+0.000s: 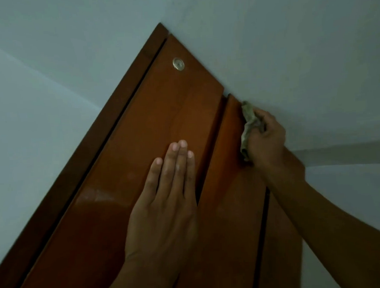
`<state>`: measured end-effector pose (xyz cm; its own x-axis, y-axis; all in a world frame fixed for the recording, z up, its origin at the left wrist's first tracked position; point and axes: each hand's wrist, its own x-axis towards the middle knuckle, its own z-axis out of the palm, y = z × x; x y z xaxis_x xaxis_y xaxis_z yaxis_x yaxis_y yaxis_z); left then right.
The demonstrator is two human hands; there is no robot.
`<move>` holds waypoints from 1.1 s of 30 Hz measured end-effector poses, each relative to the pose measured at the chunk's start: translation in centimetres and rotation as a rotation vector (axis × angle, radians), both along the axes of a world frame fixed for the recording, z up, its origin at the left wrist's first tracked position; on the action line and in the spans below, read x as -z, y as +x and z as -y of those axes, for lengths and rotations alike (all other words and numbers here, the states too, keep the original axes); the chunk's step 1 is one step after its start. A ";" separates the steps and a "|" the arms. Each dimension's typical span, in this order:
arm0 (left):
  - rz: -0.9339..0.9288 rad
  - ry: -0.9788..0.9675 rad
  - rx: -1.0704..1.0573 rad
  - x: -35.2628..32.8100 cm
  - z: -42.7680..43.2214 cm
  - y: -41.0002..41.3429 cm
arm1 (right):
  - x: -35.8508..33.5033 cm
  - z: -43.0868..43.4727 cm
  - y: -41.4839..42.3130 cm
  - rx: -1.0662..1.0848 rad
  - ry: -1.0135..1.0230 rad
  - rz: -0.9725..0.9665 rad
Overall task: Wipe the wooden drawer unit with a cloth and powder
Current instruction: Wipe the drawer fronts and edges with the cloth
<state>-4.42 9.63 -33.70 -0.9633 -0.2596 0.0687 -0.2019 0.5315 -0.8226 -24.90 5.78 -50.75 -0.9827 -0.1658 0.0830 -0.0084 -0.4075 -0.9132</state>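
Note:
The wooden unit (124, 170) fills the middle of the head view, its reddish-brown panels running up to the pale ceiling. My left hand (163, 203) lies flat with straight fingers on the wide front panel. My right hand (266, 139) grips a crumpled greenish cloth (248, 120) and holds it against the upper right edge of the narrower panel, close to the ceiling. A round metal lock (178, 64) sits near the top of the wide panel. No powder is in view.
Pale walls and ceiling (290, 48) surround the unit. A dark gap runs along the left frame strip (124, 96). A faint whitish smear (96, 194) shows on the wide panel, left of my left hand.

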 end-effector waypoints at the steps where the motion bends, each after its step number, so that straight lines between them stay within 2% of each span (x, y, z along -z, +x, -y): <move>1: 0.001 -0.002 -0.001 0.0 0.0 -0.1 | -0.3 -0.8 0.6 0.006 0.006 0.079; 2: 0.000 -0.006 -0.002 0.0 0.0 -0.1 | -1.1 -1.8 1.8 0.022 -0.004 0.062; 3: -0.002 -0.011 -0.003 0.0 -0.1 -0.1 | -2.2 -2.7 3.5 0.031 -0.026 -0.041; 6: 0.003 -0.022 0.005 0.0 -0.1 -0.1 | -4.4 -3.1 7.8 0.031 -0.068 -0.580; 7: 0.006 -0.022 0.004 0.0 -0.2 -0.2 | -4.7 -2.6 7.7 0.020 -0.055 -0.687; 9: 0.000 -0.017 0.001 0.1 -0.1 -0.2 | -4.5 -0.9 4.9 0.054 -0.007 -0.748; 13: 0.001 0.010 -0.008 0.0 0.0 -0.4 | -5.0 1.6 -1.8 0.114 0.078 -0.598; 16: -0.004 0.017 -0.006 0.0 0.0 -0.3 | -5.6 2.1 -1.9 0.084 0.092 -0.512; 20: -0.010 0.006 0.001 0.0 0.0 -0.4 | -4.9 0.0 0.3 0.103 0.021 -0.096; 22: -0.003 -0.007 0.000 0.1 0.0 -0.2 | -5.1 -1.3 2.3 0.127 -0.020 -0.134; 25: 0.008 -0.019 -0.009 0.1 0.1 0.0 | -5.6 -1.7 5.8 0.051 -0.002 -0.453; 27: 0.002 -0.031 -0.008 0.1 0.0 -0.1 | -4.3 -0.6 4.4 0.069 0.037 -0.532; 30: 0.005 -0.045 -0.013 0.0 -0.2 -0.3 | -1.3 0.7 0.3 0.097 0.102 -0.340; 33: 0.035 -0.027 -0.021 0.1 -0.2 0.0 | -0.4 -0.2 -0.4 0.023 0.124 -0.069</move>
<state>-4.39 9.83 -33.77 -0.9595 -0.2787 0.0420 -0.1836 0.5049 -0.8434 -25.25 6.00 -50.37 -0.9789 -0.1566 0.1309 -0.0810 -0.2908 -0.9534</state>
